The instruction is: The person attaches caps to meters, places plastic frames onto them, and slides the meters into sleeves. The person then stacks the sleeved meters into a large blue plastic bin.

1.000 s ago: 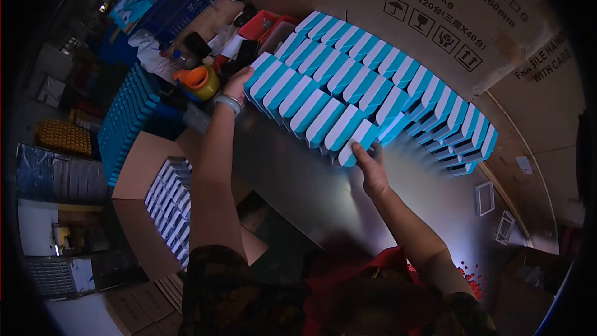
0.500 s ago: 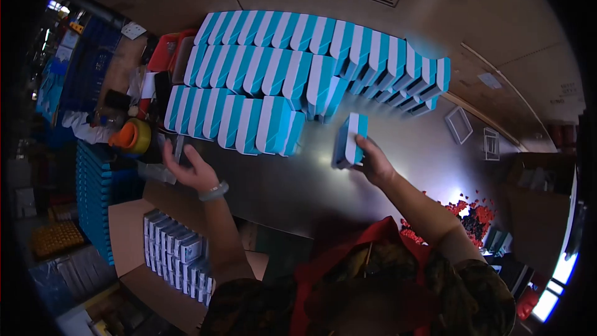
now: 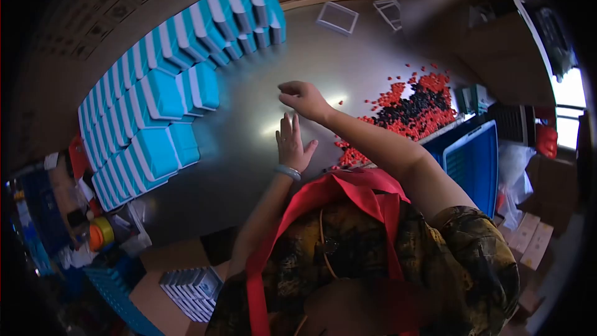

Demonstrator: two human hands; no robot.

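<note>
Over the bare metal tabletop, my left hand (image 3: 292, 148) is open with its fingers stretched out and nothing in it. Just beyond it, my right hand (image 3: 303, 99) reaches leftward, fingers loosely bent and apart from the thumb, with no object visible in its grasp. Rows of upright teal-and-white boxes (image 3: 149, 96) stand to the left of both hands, not touched by either. Nearest the right forearm lies a spread pile of small red and black pieces (image 3: 404, 109).
Two white rectangular frames (image 3: 337, 18) lie at the table's far side. A blue bin (image 3: 471, 162) stands at right. Lower left, an open carton (image 3: 163, 292) holds wrapped grey-white packs. Yellow and orange tape rolls (image 3: 101, 233) sit at the left edge.
The view has swung to the right. My right hand no longer holds the teal-and-white box. My left hand has come across, close to the right one.
</note>
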